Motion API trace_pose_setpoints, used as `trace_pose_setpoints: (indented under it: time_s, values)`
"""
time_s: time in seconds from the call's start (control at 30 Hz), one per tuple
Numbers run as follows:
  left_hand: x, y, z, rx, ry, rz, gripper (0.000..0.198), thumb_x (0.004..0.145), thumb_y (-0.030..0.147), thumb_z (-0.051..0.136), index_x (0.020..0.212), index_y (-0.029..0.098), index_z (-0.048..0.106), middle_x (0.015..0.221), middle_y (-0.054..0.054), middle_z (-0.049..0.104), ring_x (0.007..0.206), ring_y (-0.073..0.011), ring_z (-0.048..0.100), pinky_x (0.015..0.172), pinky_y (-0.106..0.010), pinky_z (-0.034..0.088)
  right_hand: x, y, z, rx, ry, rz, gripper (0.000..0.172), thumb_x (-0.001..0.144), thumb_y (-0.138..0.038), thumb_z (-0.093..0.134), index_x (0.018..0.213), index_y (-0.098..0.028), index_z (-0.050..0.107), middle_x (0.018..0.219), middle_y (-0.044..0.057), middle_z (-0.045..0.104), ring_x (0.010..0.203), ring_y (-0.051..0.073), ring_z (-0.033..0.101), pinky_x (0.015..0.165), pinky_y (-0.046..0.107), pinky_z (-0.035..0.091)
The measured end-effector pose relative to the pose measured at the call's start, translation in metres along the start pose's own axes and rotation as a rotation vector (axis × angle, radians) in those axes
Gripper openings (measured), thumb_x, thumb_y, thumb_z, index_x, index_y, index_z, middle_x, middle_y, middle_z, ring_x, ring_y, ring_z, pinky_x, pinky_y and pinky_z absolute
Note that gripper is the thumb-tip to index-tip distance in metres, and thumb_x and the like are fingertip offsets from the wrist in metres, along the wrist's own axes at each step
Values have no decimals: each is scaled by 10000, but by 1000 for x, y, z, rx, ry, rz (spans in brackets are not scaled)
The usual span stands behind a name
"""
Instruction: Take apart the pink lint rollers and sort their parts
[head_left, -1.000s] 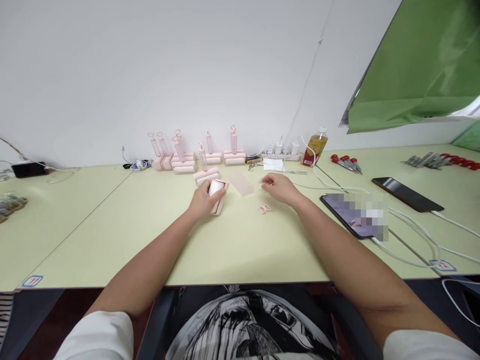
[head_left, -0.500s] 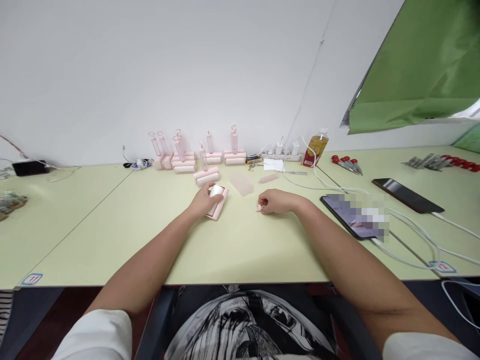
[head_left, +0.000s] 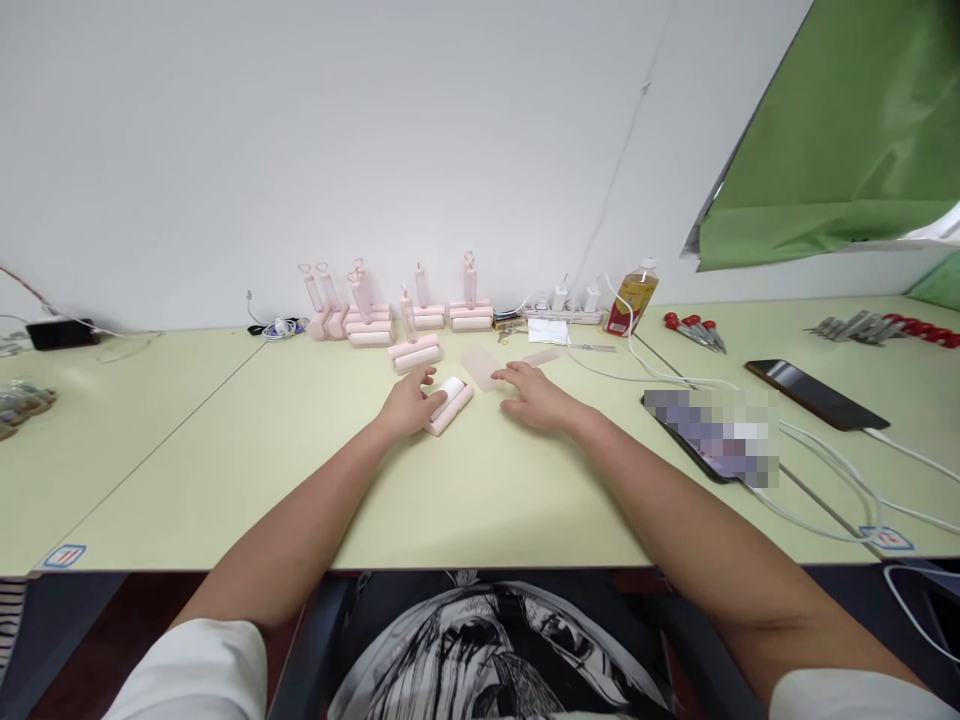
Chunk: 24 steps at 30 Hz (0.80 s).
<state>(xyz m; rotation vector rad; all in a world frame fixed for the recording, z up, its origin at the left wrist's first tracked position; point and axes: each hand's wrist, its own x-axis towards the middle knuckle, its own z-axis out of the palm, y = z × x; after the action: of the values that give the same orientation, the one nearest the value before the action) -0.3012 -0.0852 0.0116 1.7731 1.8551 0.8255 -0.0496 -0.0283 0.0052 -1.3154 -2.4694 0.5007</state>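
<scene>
A pink lint roller head (head_left: 451, 412) with a white roll (head_left: 450, 392) lies tilted on the table between my hands. My left hand (head_left: 407, 405) is beside its left end, thumb touching or just over the roll, fingers spread and not wrapped round it. My right hand (head_left: 538, 398) is open and palm down, its fingertips at the edge of a pale pink flat sheet (head_left: 478, 366). Behind that hand lies a pink translucent handle piece (head_left: 541, 356). A lint roller (head_left: 415, 353) with its handle upright stands just beyond my left hand.
Several pink lint rollers (head_left: 370, 332) stand along the wall. To the right are a power strip (head_left: 574, 314), a drink bottle (head_left: 632, 298), red-handled tools (head_left: 696, 330), a phone on a cable (head_left: 694, 435) and a second dark phone (head_left: 816, 394). White cables cross the table's right side.
My left hand has loosened from the roller head, which has shifted right and turned. My right hand has opened and reached forward; the small pink piece it pinched is out of sight.
</scene>
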Motion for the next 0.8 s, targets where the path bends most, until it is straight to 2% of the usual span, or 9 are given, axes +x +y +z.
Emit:
trace_pose_setpoints:
  time_s: [0.1, 0.27, 0.37, 0.5, 0.57, 0.67, 0.8]
  values:
    - [0, 0, 0, 5, 9, 8, 561, 821, 427, 586, 1322, 187, 508, 1294, -119, 599, 896, -213, 646, 776, -341, 504, 1, -1, 5, 9, -8, 22, 615, 840, -283, 570, 1442, -267, 445, 1587, 140, 249, 1448, 363, 238, 1122, 527, 286]
    - [1, -3, 3, 5, 20, 50, 490, 817, 418, 596, 1253, 197, 559, 1291, -106, 608, 928, -218, 644, 803, -339, 501, 17, 24, 0, 15, 147, 123, 617, 891, -310, 495, 1483, -174, 385, 1603, 156, 241, 1474, 335, 198, 1165, 519, 231]
    - [1, -2, 4, 8, 15, 55, 461, 828, 416, 577, 1236, 199, 571, 1304, -99, 605, 969, -224, 638, 832, -345, 500, 26, 43, -2, -14, 155, 200, 613, 912, -252, 407, 1515, -160, 340, 1615, 132, 234, 1475, 319, 199, 1166, 508, 242]
    - [-1, 2, 3, 14, 32, 39, 447, 837, 379, 565, 1244, 195, 575, 1310, -85, 603, 1004, -218, 626, 875, -346, 500, 28, 50, -6, -168, 102, 277, 652, 843, -156, 463, 1488, -233, 411, 1541, 96, 390, 1363, 367, 352, 1087, 529, 334]
    - [-2, 3, 2, 17, 52, 63, 436, 841, 366, 560, 1240, 192, 581, 1296, -80, 611, 1004, -214, 624, 891, -349, 501, 26, 46, -8, -236, 108, 345, 577, 838, -165, 504, 1407, -260, 530, 1455, 124, 475, 1273, 394, 424, 1020, 539, 374]
    - [-2, 2, 2, 18, 84, 108, 417, 846, 353, 553, 1228, 189, 591, 1276, -79, 623, 1000, -211, 627, 895, -357, 508, 24, 43, -13, -264, 111, 419, 401, 851, -190, 538, 1220, -218, 692, 1318, 188, 552, 1187, 410, 483, 949, 518, 405]
    - [0, 0, 3, 26, 116, 140, 384, 844, 342, 553, 1193, 190, 607, 1253, -76, 637, 1000, -208, 632, 866, -352, 519, 21, 47, -20, -229, 111, 395, 277, 857, -187, 543, 1054, -166, 738, 1210, 191, 607, 1061, 344, 580, 867, 428, 446]
